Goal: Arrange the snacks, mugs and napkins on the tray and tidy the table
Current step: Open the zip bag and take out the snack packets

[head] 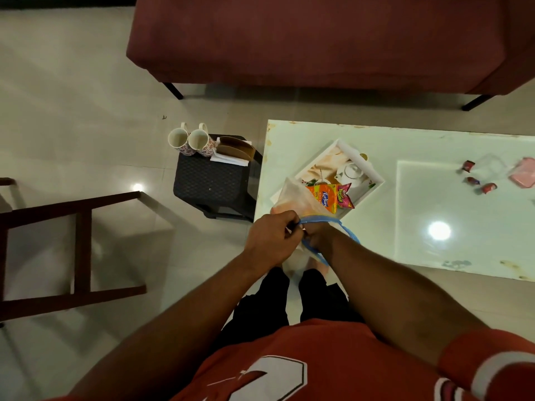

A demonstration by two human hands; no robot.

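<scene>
White glossy table [434,198], tray [366,162] near corner; maroon sofa [318,39] behind.

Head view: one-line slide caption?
Left hand and right hand grip the clear bag near the tray holding snack packets; mugs on stool.

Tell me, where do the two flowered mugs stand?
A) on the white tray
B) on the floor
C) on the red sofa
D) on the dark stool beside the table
D: the mugs stand side by side on the dark stool, next to the napkin holder, not on the tray.
</scene>
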